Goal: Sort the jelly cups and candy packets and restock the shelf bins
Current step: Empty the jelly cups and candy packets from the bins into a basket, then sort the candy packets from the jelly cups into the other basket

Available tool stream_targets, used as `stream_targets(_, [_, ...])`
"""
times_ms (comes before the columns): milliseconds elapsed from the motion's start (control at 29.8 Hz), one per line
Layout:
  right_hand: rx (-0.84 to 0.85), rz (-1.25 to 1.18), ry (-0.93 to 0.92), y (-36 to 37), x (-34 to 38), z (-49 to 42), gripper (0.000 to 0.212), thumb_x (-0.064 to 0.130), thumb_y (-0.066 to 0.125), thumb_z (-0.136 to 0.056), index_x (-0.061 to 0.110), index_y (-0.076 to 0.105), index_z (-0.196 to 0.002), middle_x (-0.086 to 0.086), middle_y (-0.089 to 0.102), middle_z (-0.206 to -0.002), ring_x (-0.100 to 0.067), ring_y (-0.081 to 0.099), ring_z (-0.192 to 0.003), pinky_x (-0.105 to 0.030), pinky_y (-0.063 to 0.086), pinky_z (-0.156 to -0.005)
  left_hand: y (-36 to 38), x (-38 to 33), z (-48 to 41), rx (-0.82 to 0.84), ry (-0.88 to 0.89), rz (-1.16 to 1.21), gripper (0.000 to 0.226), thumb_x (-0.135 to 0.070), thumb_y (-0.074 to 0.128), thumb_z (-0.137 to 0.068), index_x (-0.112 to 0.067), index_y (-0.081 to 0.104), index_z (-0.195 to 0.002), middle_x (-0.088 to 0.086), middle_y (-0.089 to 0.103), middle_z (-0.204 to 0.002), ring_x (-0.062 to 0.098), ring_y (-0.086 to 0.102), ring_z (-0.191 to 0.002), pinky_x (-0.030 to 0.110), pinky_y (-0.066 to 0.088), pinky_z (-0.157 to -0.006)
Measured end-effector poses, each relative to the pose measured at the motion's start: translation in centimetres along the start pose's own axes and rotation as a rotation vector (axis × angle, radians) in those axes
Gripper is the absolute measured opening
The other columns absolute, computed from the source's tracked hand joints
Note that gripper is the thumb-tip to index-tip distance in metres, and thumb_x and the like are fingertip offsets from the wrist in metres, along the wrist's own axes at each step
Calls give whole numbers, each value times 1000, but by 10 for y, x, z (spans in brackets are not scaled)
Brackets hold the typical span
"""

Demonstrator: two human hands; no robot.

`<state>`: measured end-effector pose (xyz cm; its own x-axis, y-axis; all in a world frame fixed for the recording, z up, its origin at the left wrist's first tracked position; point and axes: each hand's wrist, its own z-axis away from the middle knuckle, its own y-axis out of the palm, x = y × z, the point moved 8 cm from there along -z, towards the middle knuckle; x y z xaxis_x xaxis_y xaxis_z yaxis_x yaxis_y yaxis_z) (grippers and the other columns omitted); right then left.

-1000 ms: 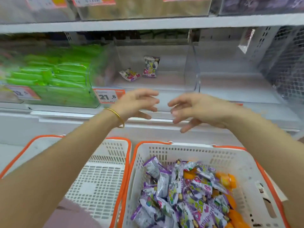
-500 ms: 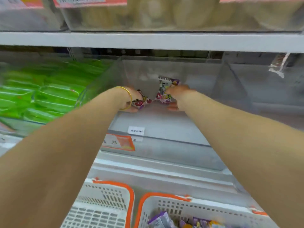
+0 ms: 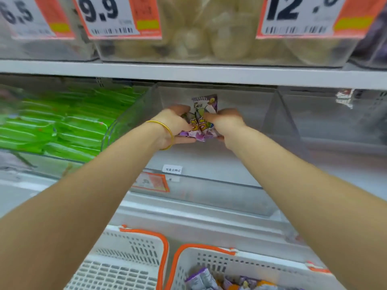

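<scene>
Since the earlier frame the candy packets (image 3: pixel 202 127) have been gathered at frame centre, long axis upright, gripped from both sides by the curled left hand (image 3: pixel 172 124) and right hand (image 3: pixel 227 122).

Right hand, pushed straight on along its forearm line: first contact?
The right hand grips the candy packets, so those come first. Behind them, it would probably meet the back wall of the clear bin, though depth is unclear.
</scene>
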<state>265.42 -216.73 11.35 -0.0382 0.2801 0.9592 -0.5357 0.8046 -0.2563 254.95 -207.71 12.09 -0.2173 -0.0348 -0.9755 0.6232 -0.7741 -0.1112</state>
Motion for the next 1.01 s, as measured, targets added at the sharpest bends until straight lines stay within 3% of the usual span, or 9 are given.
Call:
stream_targets(134, [-42, 128, -311, -64, 31, 118, 23, 25, 64, -87, 10, 52, -75, 1, 52, -69, -13, 49, -63, -19, 35, -52, 22, -18, 104, 129, 93, 95, 61, 19, 47, -85, -21, 45, -131, 10, 56, -124, 24, 64, -90, 38, 60, -68])
stream_targets(235, [16, 223, -356, -103, -1, 195, 21, 27, 65, -87, 10, 55, -79, 5, 43, -63, -8, 37, -56, -17, 29, -47, 56, 10, 178, 245, 73, 61, 61, 21, 46, -85, -28, 47, -122, 5, 56, -113, 20, 61, -80, 33, 60, -63])
stream_targets(336, [143, 267, -228, -128, -72, 234, 24, 23, 65, -88, 2, 59, -78, -2, 43, -62, -11, 35, -56, -26, 24, -50, 94, 69, 221, 317, -53, -75, 69, 19, 48, -86, -31, 40, -133, 2, 49, -103, 12, 59, -71, 33, 58, -62])
stream_targets(470, [249, 433, 8, -153, -180, 264, 16, 20, 64, -89, 8, 57, -83, -1, 44, -63, -12, 39, -56, -29, 28, -53, 146, 156, 253, 423, -248, -140, 83, 16, 49, -87, -35, 21, -146, 7, 32, -136, 25, 52, -112, 34, 59, -66])
stream_targets(537, [350, 449, 140, -156, -222, 275, 16, 19, 62, -90, 10, 58, -102, -9, 56, -76, -17, 52, -64, -30, 44, -58, 166, 193, 264, 498, -352, -135, 86, 11, 52, -89, -36, 12, -148, 12, 24, -151, 24, 50, -115, 37, 58, -76])
stream_targets(604, [442, 485, 277, -161, -253, 286, 41, 18, 59, -92, 9, 46, -130, -16, 59, -104, -26, 60, -81, -40, 56, -73, 169, 219, 267, 535, -344, -373, 83, 0, 55, -91, -35, 8, -150, 10, 22, -154, 21, 53, -112, 37, 54, -86])
stream_targets(672, [459, 557, 329, -169, -270, 289, 53, 18, 56, -94, 8, 35, -141, -14, 52, -121, -27, 59, -91, -45, 56, -81, 157, 234, 260, 488, -270, -589, 75, -7, 55, -92, -27, 13, -150, 9, 25, -153, 22, 52, -115, 35, 51, -89])
stream_targets(839, [401, 685, 225, -166, -284, 273, 45, 22, 55, -95, 10, 44, -136, -9, 54, -122, -24, 57, -97, -33, 47, -80, 101, 259, 227, 231, -50, -1206, 62, -23, 55, -91, -18, 27, -146, 14, 21, -153, 31, 24, -139, 38, 23, -112])
stream_targets(1007, [533, 765, -66, -97, -280, 268, 60, 45, 53, -92, 24, 33, -145, -7, 35, -148, -25, 33, -136, -37, 30, -111, 41, 288, 221, -33, -298, -1289, 75, -26, 53, -92, -13, 6, -150, 19, 2, -155, 38, 10, -142, 46, 24, -113])
